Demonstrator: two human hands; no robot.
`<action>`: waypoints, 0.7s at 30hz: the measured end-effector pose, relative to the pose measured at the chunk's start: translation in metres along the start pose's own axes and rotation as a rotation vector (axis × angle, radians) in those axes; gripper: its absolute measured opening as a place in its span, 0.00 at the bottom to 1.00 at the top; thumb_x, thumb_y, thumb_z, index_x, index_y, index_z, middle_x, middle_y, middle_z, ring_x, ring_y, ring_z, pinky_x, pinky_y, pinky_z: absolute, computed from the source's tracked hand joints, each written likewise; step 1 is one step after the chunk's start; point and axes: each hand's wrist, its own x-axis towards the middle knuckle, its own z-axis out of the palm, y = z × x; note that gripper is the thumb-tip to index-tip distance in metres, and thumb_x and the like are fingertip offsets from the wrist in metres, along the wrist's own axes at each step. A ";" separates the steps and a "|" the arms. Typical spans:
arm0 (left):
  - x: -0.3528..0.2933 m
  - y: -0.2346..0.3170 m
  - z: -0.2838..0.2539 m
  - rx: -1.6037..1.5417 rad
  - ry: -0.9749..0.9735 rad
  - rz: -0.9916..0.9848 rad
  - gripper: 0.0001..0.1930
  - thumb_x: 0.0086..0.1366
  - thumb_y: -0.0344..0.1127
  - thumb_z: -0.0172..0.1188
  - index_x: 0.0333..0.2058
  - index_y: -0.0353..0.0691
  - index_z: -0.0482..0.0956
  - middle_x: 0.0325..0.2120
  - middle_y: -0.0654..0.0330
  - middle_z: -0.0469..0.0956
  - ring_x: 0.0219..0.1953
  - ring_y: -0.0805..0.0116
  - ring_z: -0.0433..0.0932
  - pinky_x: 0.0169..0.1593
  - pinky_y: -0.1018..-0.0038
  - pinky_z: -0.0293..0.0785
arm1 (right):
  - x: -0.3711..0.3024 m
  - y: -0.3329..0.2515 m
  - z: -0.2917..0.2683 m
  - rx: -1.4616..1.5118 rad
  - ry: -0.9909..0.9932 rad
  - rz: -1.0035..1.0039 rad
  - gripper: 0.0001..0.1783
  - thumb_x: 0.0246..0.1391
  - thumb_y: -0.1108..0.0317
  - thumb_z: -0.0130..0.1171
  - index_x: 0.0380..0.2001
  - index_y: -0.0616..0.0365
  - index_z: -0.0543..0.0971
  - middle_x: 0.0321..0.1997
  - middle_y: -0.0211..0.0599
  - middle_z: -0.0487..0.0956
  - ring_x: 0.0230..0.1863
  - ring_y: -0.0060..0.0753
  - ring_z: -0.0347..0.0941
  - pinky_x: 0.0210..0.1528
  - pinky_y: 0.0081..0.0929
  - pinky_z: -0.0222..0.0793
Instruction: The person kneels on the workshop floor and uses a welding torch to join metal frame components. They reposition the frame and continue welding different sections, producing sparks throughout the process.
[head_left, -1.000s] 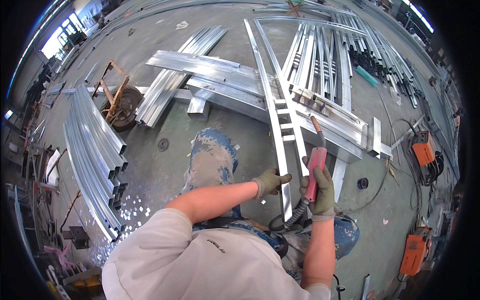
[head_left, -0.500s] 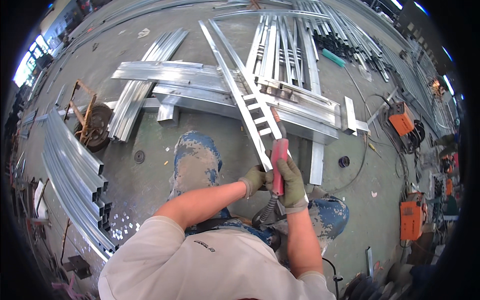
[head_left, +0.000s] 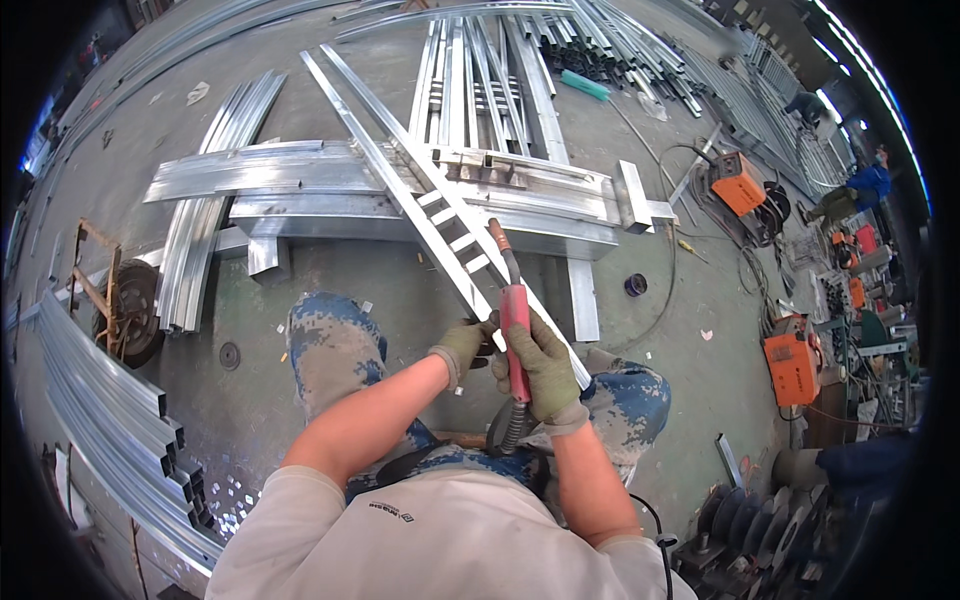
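Note:
My right hand (head_left: 548,372), in an olive work glove, wraps round the red handle of a welding torch (head_left: 515,318). Its copper-coloured nozzle points away from me, and a ribbed cable drops from the lower end. Under the torch lies a ladder-shaped metal frame (head_left: 447,225) of two long rails with several short rungs near my end. My left hand (head_left: 463,350), gloved too, is closed beside the near end of the left rail. A small pale piece (head_left: 499,341) shows between the two hands; whether my left fingers hold it is hidden.
Thick metal beams (head_left: 330,207) lie crosswise under the frame. Stacked channels (head_left: 100,400) stand at the left beside a wheel (head_left: 135,310). Orange machines (head_left: 738,183) with cables are at the right. A dark round roll (head_left: 635,285) sits on the floor. Someone in blue (head_left: 870,182) is far right.
My view has swung to the right, so the scene sits further left. My left hand has come slightly down and away from the rail's end. The torch remains in my right hand.

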 end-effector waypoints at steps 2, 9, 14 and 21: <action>-0.012 0.015 0.003 0.080 0.087 0.027 0.23 0.68 0.51 0.69 0.50 0.38 0.80 0.37 0.58 0.83 0.37 0.67 0.82 0.38 0.67 0.78 | -0.002 -0.003 0.009 -0.057 0.062 -0.004 0.31 0.72 0.55 0.61 0.72 0.53 0.69 0.44 0.31 0.81 0.28 0.21 0.77 0.24 0.20 0.71; -0.027 0.036 -0.016 0.816 0.453 0.539 0.39 0.64 0.54 0.69 0.65 0.35 0.70 0.61 0.42 0.76 0.64 0.42 0.74 0.64 0.55 0.72 | 0.006 0.004 0.019 -0.157 0.100 0.002 0.31 0.72 0.54 0.60 0.73 0.52 0.69 0.41 0.30 0.80 0.27 0.21 0.77 0.24 0.20 0.72; -0.038 0.062 -0.029 1.226 0.230 1.021 0.35 0.62 0.44 0.67 0.65 0.34 0.70 0.63 0.43 0.73 0.67 0.43 0.70 0.68 0.53 0.68 | 0.014 0.006 0.020 -0.176 0.125 -0.040 0.33 0.71 0.54 0.62 0.73 0.52 0.68 0.44 0.29 0.80 0.30 0.21 0.78 0.26 0.21 0.74; -0.034 0.093 -0.034 1.416 -0.133 1.010 0.25 0.61 0.38 0.63 0.57 0.39 0.77 0.53 0.50 0.80 0.60 0.49 0.76 0.63 0.56 0.72 | 0.016 0.000 0.028 -0.180 0.160 -0.019 0.34 0.72 0.55 0.60 0.76 0.50 0.65 0.43 0.29 0.79 0.29 0.20 0.76 0.27 0.21 0.75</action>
